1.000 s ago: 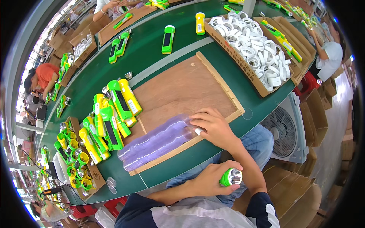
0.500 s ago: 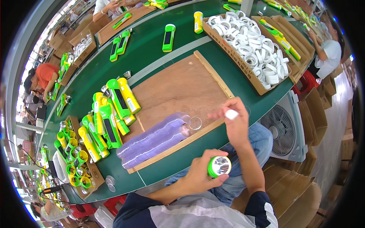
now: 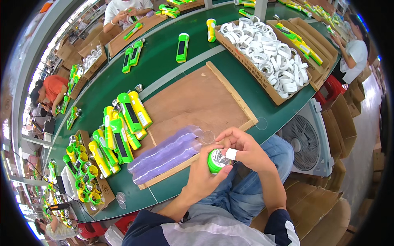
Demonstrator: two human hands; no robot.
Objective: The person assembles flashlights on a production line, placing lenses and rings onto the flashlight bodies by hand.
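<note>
My left hand (image 3: 200,175) is wrapped round a green flashlight (image 3: 214,167), its shiny reflector end (image 3: 220,159) tilted up toward me. My right hand (image 3: 248,152) bends over that end, fingers drawn together at the rim; whatever they pinch is hidden. A white band (image 3: 231,154) is wrapped about the right thumb. Just beyond the hands lie two long stacks of clear discs with a purple film look (image 3: 166,153) on a wooden board (image 3: 193,100). A loose clear disc (image 3: 208,137) rests at the end of the stacks.
Several green and yellow flashlights (image 3: 123,127) are heaped left of the board. A carton (image 3: 107,192) of flashlight bodies stands near left, a carton (image 3: 262,76) of white rings far right. A fan (image 3: 305,143) stands right of the table. Other people sit farther off.
My right hand has come down and left onto the flashlight's reflector end. My left hand has raised the flashlight up and to the left, toward the board.
</note>
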